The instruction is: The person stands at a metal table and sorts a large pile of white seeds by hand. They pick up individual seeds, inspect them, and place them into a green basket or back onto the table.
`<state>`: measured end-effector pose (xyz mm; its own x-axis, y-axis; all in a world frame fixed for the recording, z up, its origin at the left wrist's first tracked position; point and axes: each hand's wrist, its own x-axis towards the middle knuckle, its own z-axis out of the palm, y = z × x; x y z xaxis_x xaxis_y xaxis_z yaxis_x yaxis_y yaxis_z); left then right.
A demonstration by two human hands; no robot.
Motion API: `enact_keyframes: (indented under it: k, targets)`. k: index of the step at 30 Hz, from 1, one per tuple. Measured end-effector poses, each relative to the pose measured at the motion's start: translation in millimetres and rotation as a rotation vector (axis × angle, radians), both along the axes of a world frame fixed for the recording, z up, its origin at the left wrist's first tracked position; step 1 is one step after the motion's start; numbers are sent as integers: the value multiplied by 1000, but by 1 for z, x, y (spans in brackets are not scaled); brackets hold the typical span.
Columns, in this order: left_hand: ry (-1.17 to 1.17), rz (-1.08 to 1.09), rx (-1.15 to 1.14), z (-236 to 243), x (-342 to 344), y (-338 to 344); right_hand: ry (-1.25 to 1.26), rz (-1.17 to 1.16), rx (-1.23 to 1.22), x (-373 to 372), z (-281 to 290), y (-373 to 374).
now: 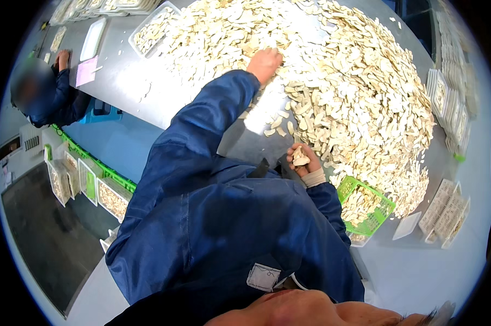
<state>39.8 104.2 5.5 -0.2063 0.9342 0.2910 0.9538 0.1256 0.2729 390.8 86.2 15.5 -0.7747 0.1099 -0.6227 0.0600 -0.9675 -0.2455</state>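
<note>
A broad pile of pale, cream-coloured dried slices [365,81] spreads over a metal table [164,103]. My left hand [265,64] reaches far onto the left part of the pile, fingers curled down among the slices; what they grip, if anything, is hidden. Close to my body, at the pile's near edge, my right hand [305,160] is turned palm up. Its fingers are curled round a few pale slices [299,156]. Several loose slices [278,125] lie on the metal between my two hands.
A clear tray [157,30] of slices, a white tray [93,39] and pink paper [86,71] lie to the left. A green basket [367,206] stands near my right arm. Stacked trays [452,103] line the right side. Another person [44,92] sits at far left.
</note>
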Motion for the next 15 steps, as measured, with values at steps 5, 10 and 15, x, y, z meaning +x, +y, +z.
enact_keyframes:
  k: [5,10,15]
  targets:
    - [-822,-166,-91,65,94,-47,29,8,-94,-17,-2,6]
    - [-707,-264,100,46,92,-67,76,-29,-138,-33,1,14]
    - [-166,177,59,-5,-10,-54,101,11,-130,-35,3,13]
